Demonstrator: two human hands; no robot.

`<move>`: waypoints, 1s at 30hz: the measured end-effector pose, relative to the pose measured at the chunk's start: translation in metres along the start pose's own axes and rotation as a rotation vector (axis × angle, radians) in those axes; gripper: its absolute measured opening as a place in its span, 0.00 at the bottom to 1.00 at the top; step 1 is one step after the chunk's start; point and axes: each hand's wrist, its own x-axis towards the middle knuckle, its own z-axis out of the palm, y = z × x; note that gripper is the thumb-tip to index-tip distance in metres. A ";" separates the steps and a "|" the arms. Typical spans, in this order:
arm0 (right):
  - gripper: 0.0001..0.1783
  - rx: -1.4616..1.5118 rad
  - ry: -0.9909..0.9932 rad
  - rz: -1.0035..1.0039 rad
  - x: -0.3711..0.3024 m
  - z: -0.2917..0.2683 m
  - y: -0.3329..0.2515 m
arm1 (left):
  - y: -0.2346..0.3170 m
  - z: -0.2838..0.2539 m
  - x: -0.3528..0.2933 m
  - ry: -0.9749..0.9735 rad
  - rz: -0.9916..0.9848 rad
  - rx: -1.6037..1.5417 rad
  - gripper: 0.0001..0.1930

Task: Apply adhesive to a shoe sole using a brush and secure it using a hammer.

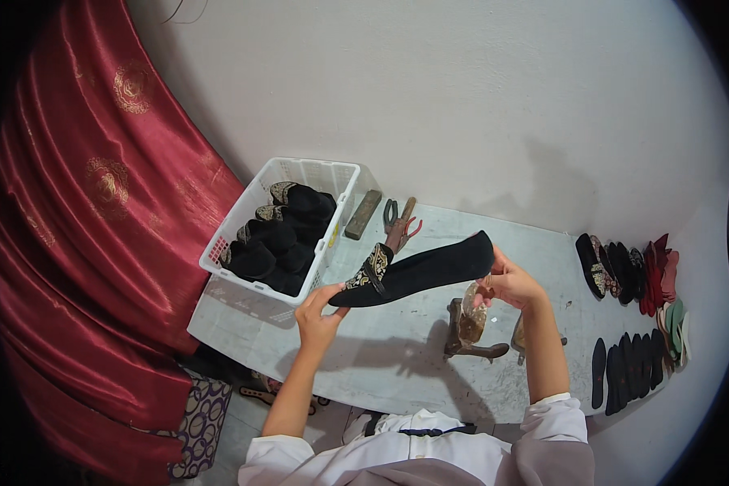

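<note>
Both my hands hold a black cloth shoe [429,269] above the table, tilted with its heel end raised to the right. Gold-patterned embroidery decorates its front part, with a dark strap beside it. My left hand [318,316] pinches the toe end, the thumb on the near side. At the heel end, my right hand [510,282] grips the back edge, its fingers partly hidden. Below and close to the right hand stands a metal shoemaker's anvil [471,320] with a brownish, worn upright part and a dark foot.
A white plastic basket [320,259] of black shoes stands at the table's left. Behind the shoe lie a dark block [363,215], pliers [390,215] and a hammer [402,220]. Several shoes [616,263] and black insoles [624,368] line the right side. A red curtain [97,243] hangs left.
</note>
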 end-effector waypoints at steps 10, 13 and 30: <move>0.18 0.415 -0.116 0.262 0.049 -0.010 0.015 | -0.020 -0.025 0.041 -0.153 0.533 0.413 0.11; 0.16 0.170 0.043 0.213 0.065 0.001 0.019 | -0.033 -0.025 0.045 -0.183 0.571 0.438 0.13; 0.16 0.224 0.047 0.146 0.239 0.098 -0.002 | -0.124 -0.095 0.184 -0.164 0.541 0.935 0.22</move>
